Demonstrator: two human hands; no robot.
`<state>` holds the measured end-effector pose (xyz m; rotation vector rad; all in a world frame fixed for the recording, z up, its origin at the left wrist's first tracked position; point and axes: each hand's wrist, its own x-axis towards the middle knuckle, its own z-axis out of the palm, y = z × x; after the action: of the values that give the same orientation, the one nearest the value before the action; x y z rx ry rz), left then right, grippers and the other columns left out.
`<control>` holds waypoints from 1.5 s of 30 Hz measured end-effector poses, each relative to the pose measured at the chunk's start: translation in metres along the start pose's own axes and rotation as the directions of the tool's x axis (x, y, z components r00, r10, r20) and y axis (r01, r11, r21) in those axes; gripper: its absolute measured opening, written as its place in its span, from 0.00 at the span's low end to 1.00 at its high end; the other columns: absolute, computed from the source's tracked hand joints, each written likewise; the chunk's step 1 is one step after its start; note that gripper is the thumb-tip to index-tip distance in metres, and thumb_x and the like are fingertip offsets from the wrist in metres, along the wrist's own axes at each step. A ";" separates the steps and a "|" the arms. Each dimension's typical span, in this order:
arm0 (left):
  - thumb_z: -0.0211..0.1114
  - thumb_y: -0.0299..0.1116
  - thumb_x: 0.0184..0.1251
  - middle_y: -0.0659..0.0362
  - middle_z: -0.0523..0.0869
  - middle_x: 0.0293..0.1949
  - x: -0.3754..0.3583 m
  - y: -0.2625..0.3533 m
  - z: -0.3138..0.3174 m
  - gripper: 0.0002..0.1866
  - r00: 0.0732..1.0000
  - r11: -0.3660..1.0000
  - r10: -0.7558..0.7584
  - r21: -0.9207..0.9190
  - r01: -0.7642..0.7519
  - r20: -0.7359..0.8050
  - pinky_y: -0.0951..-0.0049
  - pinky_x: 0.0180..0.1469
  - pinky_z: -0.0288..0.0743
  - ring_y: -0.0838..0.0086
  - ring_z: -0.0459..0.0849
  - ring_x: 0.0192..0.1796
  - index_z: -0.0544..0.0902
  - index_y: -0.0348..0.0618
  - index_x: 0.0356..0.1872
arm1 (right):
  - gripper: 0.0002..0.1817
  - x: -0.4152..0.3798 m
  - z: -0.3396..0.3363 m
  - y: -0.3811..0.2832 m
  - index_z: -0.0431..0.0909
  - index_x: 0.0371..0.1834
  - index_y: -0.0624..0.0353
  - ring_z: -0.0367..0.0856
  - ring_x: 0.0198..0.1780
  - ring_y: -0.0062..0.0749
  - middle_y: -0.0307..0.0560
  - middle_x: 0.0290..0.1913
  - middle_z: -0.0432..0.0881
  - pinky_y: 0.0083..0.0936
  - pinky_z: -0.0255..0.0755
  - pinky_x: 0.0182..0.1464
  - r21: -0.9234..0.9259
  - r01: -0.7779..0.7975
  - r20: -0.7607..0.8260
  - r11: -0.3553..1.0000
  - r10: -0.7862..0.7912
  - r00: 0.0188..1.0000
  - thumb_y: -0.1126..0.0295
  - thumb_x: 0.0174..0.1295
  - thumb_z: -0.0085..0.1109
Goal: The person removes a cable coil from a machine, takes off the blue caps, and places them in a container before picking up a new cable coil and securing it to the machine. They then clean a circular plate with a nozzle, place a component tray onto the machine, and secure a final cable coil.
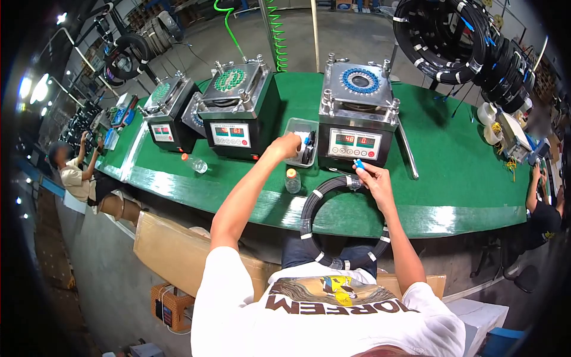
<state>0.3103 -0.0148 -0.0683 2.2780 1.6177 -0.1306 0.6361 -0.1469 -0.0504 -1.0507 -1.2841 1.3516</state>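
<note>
My left hand (288, 146) is at a clear plastic box (294, 125) that holds white, black and blue small parts. Its fingers are closed, and what they may hold is too small to make out. My right hand (376, 181) pinches a blue connector (359, 165) in front of the right-hand machine (355, 112). Below it, a coil of black cable (308, 216) bound with white ties leans over the table's front edge toward my lap. The machine bears a ring of blue connectors (360, 80) on top. A small bottle with an orange cap (292, 181) stands left of the coil.
Two similar machines (231, 113) (168, 116) stand to the left on the green table (443, 178). Another bottle (195, 163) lies before them. A metal bar (408, 147) is right of the near machine. Cable coils hang behind. Other people (76, 177) (544, 211) are at both ends.
</note>
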 end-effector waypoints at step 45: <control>0.71 0.24 0.71 0.55 0.93 0.43 -0.049 0.158 -0.017 0.08 0.908 0.383 0.165 -0.823 -0.420 -0.386 0.74 0.53 0.85 0.76 0.90 0.46 0.89 0.32 0.47 | 0.17 0.002 -0.009 0.004 0.87 0.56 0.65 0.71 0.30 0.12 0.30 0.29 0.81 0.17 0.67 0.33 -0.105 0.050 -0.001 0.993 -0.050 0.999 0.65 0.71 0.67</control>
<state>0.4381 -0.0992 -0.0036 1.6342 0.8967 0.9416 0.6441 -0.1430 -0.0546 -1.0851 -1.3819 1.2555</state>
